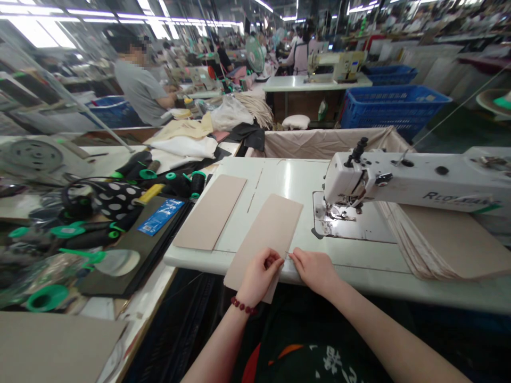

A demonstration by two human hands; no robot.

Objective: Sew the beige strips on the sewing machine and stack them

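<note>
Our left hand [259, 271] rests on the beige panel [275, 221], right hand [317, 270] at its 3 o'clock, fingers pinched on we-can't-tell-what. Tugging could drag that overhanging panel off.

The left hand [259, 271] is upon a panel [275, 223], at its right edge; this panel lies on the table [295, 170] and passes over the front edge. The right hand [313, 270] is just beside, on the right. To the left of the grip lies a second panel [213, 213], and farther left, thread spools [197, 183]. To the right, beyond the grip, stands the sewing machine [379, 173], with a stack of sheets [459, 244] under its arm. Far behind it is a basket [383, 111].
</note>
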